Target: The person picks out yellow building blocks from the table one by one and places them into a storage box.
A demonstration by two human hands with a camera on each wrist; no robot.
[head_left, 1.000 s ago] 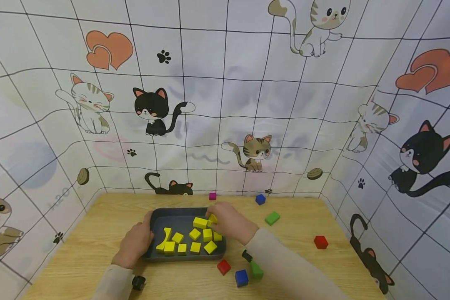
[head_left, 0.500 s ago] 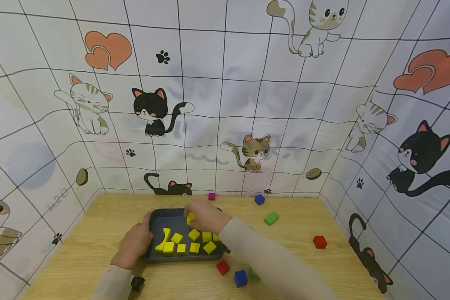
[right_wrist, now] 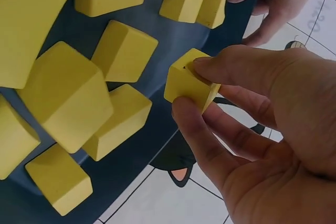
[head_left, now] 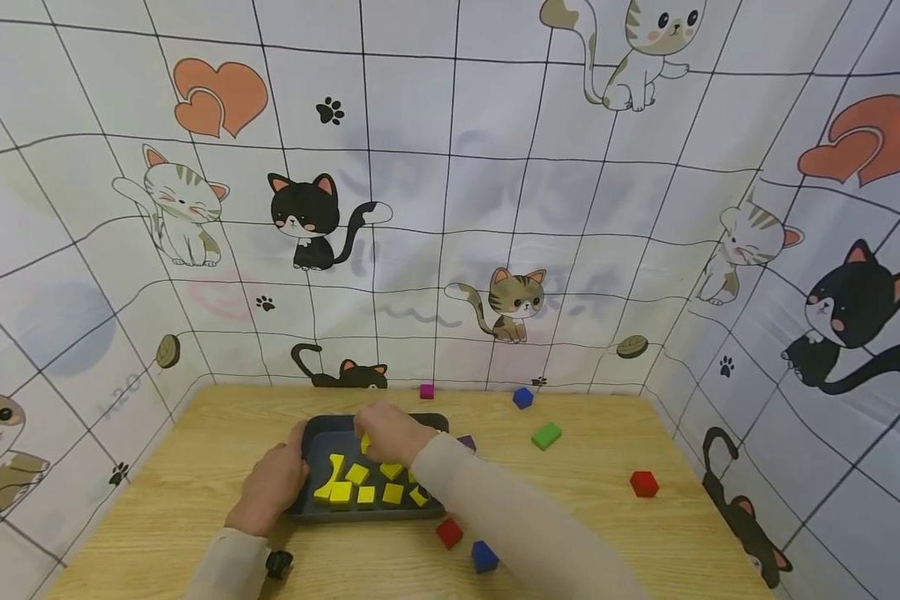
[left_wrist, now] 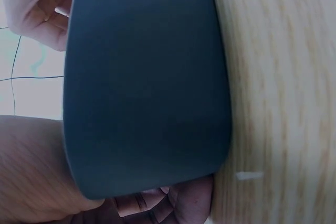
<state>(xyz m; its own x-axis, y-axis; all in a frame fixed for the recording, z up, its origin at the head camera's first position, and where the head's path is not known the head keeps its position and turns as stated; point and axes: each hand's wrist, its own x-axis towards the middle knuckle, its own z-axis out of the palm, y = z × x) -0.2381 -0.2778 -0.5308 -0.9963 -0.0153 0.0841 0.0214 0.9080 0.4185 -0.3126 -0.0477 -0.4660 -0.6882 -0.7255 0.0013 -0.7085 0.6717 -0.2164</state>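
Note:
A dark grey tray (head_left: 367, 515) lies on the table with several yellow blocks (head_left: 392, 494) in it. At the tray's left end my left hand (head_left: 273, 486) grips the wall; the left wrist view shows its fingers (left_wrist: 191, 198) curled at that end. Over the back of the tray, my right hand (head_left: 394, 433) pinches a yellow cube (right_wrist: 186, 85) between thumb and fingertips, above the tray floor. A long yellow piece with a curved notch (head_left: 334, 477) sits near the left end. My right sleeve covers the tray's right part.
Red (head_left: 449, 532) and blue (head_left: 484, 557) blocks lie in front of the tray. Further right are a green block (head_left: 547, 435) and another red one (head_left: 644, 483). A magenta cube (head_left: 427, 392) and a blue block (head_left: 522, 397) sit along the back edge, near the patterned cloth wall (head_left: 570, 292).
My right hand has moved left across the tray, carrying a yellow cube from the right end. A dark purple block now shows beside the tray; my sleeve hides the front green block. The left hand stays put.

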